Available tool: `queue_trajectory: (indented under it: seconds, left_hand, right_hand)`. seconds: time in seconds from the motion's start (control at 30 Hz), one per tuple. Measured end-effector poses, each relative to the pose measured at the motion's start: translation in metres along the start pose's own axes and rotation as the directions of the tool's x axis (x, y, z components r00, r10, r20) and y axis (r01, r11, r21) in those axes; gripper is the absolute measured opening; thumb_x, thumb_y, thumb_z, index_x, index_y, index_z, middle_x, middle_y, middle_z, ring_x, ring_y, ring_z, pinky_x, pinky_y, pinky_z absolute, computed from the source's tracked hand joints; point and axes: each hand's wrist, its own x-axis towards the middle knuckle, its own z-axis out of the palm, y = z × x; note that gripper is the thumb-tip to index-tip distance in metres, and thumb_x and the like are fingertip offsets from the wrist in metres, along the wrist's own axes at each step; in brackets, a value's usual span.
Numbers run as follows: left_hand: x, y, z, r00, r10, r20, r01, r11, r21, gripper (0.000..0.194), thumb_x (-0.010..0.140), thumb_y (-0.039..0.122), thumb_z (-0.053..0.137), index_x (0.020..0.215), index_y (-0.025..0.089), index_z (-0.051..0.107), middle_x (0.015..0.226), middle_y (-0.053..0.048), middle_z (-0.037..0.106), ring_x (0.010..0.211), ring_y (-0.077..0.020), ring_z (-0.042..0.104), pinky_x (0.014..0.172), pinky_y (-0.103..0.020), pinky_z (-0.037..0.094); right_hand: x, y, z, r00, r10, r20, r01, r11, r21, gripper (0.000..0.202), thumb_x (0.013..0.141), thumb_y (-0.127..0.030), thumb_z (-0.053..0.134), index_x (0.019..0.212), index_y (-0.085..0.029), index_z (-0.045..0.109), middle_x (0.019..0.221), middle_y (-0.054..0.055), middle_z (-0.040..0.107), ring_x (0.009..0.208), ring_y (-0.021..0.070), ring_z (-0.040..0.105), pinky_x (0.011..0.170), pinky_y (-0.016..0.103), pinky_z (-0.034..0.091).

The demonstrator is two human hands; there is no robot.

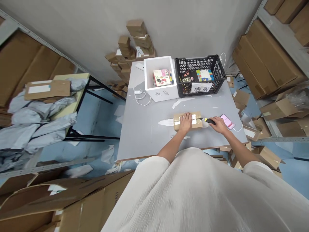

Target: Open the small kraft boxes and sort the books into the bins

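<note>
A small cardboard box (197, 123) with a white label lies on the grey table. My left hand (185, 121) rests spread over its top, pressing near the middle. In my right hand (219, 124) is a black and yellow utility knife (209, 121), gripped by its handle. The knife's front end points left and meets the box's right edge, along the dark line across its top; the blade itself is too small to make out. Just right of that hand, a phone (227, 121) with a lit pink screen lies on the table.
A white foam box (159, 93) and a black plastic crate (180, 87), both with books inside, stand at the table's back. A white cable (142, 103) lies left. Stacked cartons (136, 29) line the wall. Grey parcels (50, 129) cover a side table; open cartons (267, 154) lie right.
</note>
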Motion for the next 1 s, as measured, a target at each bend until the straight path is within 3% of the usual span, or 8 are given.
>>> queue_trajectory:
  seconds: [0.13,0.23,0.47,0.63,0.77,0.9,1.0]
  left_hand:
    - [-0.013,-0.011,-0.002,1.0,0.022,0.018,-0.021,0.999,-0.046,0.059,0.114,0.037,0.038,0.171,0.022,0.045,0.182,-0.015,0.039,0.17,-0.0319,0.032,0.137,-0.059,0.024]
    - [-0.029,-0.023,-0.003,0.999,0.041,0.014,-0.04,0.998,-0.053,0.063,0.111,0.049,0.051,0.168,0.025,0.049,0.182,-0.015,0.038,0.17,-0.0349,0.031,0.137,-0.06,0.024]
    - [-0.058,-0.035,-0.009,0.999,0.024,-0.021,-0.025,0.999,-0.025,0.06,0.106,0.046,0.062,0.162,0.026,0.054,0.178,-0.017,0.043,0.166,-0.0365,0.037,0.134,-0.058,0.029]
    - [-0.071,-0.037,-0.012,0.999,-0.039,-0.017,0.039,0.999,0.001,0.048,0.107,0.031,0.061,0.155,0.026,0.058,0.16,-0.018,0.058,0.147,-0.0351,0.055,0.121,-0.052,0.041]
    - [-0.074,-0.039,-0.013,0.99,-0.139,0.004,0.139,0.99,0.008,0.043,0.109,0.034,0.059,0.151,0.023,0.058,0.143,-0.018,0.067,0.135,-0.0347,0.063,0.112,-0.048,0.046]
    - [-0.067,-0.041,-0.013,0.959,-0.265,0.101,0.272,0.961,-0.057,0.051,0.112,0.032,0.049,0.162,0.021,0.045,0.124,-0.014,0.078,0.118,-0.0322,0.073,0.107,-0.044,0.049]
    - [-0.054,-0.039,-0.012,0.955,-0.273,0.12,0.286,0.951,-0.118,0.055,0.111,0.026,0.046,0.166,0.025,0.04,0.129,-0.012,0.079,0.118,-0.0317,0.075,0.105,-0.044,0.051]
  right_hand:
    - [-0.005,0.027,-0.017,0.998,0.043,-0.048,-0.042,0.999,0.023,0.051,0.104,-0.051,0.056,0.142,-0.023,0.075,0.129,0.018,0.076,0.122,0.0408,0.065,0.102,0.052,0.049]
    - [0.006,0.025,-0.023,0.996,0.037,-0.083,-0.028,0.994,0.101,0.054,0.104,-0.055,0.056,0.142,-0.022,0.074,0.127,0.018,0.076,0.122,0.0406,0.066,0.105,0.054,0.05]
    - [0.081,-0.057,-0.004,0.991,-0.134,-0.023,0.136,0.959,0.25,0.051,0.102,-0.051,0.058,0.143,-0.023,0.071,0.137,0.016,0.074,0.127,0.0378,0.064,0.111,0.051,0.05]
    - [0.116,-0.097,0.01,0.986,-0.133,0.104,0.116,0.981,0.153,0.044,0.101,-0.043,0.055,0.134,-0.021,0.073,0.139,0.018,0.075,0.13,0.04,0.063,0.11,0.054,0.047]
    - [0.118,-0.1,0.009,0.985,-0.052,0.166,0.036,0.995,0.097,0.044,0.101,-0.042,0.052,0.134,-0.019,0.071,0.137,0.019,0.076,0.13,0.0408,0.063,0.111,0.056,0.042]
    - [0.104,-0.089,0.003,0.986,0.041,0.162,-0.056,0.994,0.089,0.045,0.1,-0.043,0.053,0.136,-0.019,0.069,0.135,0.019,0.077,0.126,0.0402,0.065,0.11,0.055,0.043]
    - [0.09,-0.077,0.002,0.986,0.11,0.126,-0.128,0.981,0.146,0.044,0.1,-0.046,0.054,0.133,-0.02,0.068,0.134,0.018,0.078,0.123,0.0383,0.068,0.107,0.051,0.048]
